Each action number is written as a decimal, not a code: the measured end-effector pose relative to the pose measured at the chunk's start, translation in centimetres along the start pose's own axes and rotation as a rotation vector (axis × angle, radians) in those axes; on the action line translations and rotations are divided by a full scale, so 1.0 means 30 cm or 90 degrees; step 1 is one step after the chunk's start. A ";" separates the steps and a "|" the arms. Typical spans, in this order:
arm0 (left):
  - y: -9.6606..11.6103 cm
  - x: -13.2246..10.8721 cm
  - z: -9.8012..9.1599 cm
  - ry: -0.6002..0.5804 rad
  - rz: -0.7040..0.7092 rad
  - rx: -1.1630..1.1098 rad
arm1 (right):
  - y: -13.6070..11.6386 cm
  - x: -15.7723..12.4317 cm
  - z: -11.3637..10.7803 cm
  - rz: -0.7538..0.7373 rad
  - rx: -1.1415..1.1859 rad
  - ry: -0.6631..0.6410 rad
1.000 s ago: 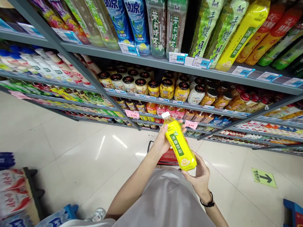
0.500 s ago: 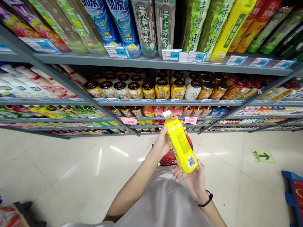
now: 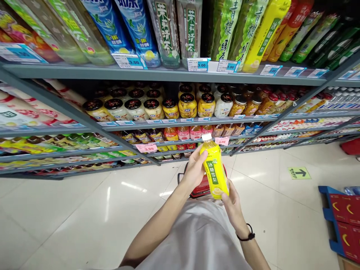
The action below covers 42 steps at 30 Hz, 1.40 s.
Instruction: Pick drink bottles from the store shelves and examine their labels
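At the grey store shelving (image 3: 165, 74), a yellow plastic drink bottle (image 3: 215, 170) stands slightly tilted, cap uppermost, held in front of a red shopping basket (image 3: 201, 189). The left hand (image 3: 194, 168) is closed around the bottle's upper body. The right hand (image 3: 233, 206) grips its lower end. A black wristband (image 3: 247, 236) encircles the right wrist.

One head-worn view, close, facing forward and down toward grey store shelving (image 3: 163, 73)
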<state>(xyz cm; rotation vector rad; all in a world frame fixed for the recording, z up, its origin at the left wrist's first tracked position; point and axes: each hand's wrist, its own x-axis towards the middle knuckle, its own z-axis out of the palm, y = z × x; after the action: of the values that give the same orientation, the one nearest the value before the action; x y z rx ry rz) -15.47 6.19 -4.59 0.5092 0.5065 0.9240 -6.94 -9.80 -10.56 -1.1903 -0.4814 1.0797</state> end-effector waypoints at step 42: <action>-0.271 -0.049 0.408 0.016 0.411 0.550 | -0.158 0.156 -0.455 0.242 0.104 -0.159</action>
<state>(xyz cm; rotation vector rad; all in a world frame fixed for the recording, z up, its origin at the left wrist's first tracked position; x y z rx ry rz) -3.80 -1.50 0.16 1.5065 0.7818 1.3063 7.91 -12.52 -12.06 -1.0291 -0.3560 1.5764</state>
